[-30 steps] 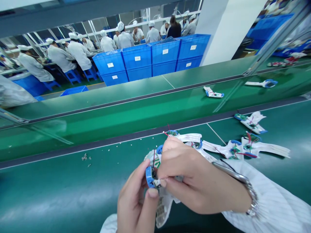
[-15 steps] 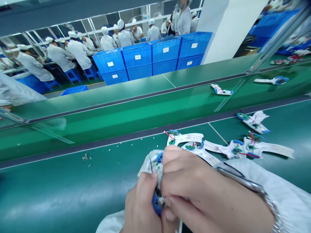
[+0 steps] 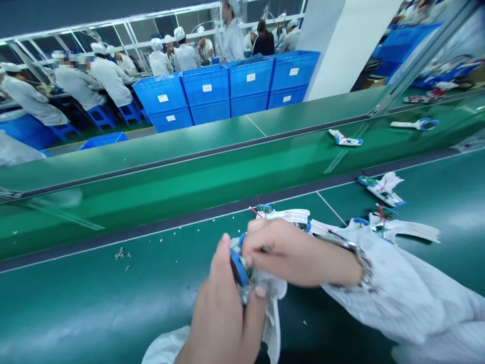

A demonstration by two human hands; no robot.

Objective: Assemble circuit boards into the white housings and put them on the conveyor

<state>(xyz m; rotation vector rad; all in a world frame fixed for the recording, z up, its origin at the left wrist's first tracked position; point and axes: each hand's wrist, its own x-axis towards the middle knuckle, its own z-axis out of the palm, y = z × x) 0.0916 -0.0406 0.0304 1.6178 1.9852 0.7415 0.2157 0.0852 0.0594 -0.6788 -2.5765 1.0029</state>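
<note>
Left hand (image 3: 223,308) has the blue-rimmed part (image 3: 238,268) held between thumb and fingers, up over the green bench (image 3: 76,308), well in from its far edge. Rim's long axis runs mostly far-to-near on a tilt: upper end leans left toward the far edge, lower end goes right toward the operator. Dark outer face points left, into the fingers; board side points right. Right hand (image 3: 295,250) reaches in from the right, fingertips bunched narrow at the board side; too blurred, can't tell if they pinch anything. White handle (image 3: 273,326) sticks out below the hands, long axis toward the operator; can't tell if it's joined to the blue-rimmed part. Off to the right, white shells (image 3: 417,231) lie in a loose row, handles mostly pointing right, partly hidden by the white sleeve (image 3: 401,293); 1 more, a splayed shell (image 3: 386,191), sits nearer the far edge. Small metal bits (image 3: 120,254) lie left of the hands, near that edge. Behind: blue crates (image 3: 250,81), stacked 2 high.
</note>
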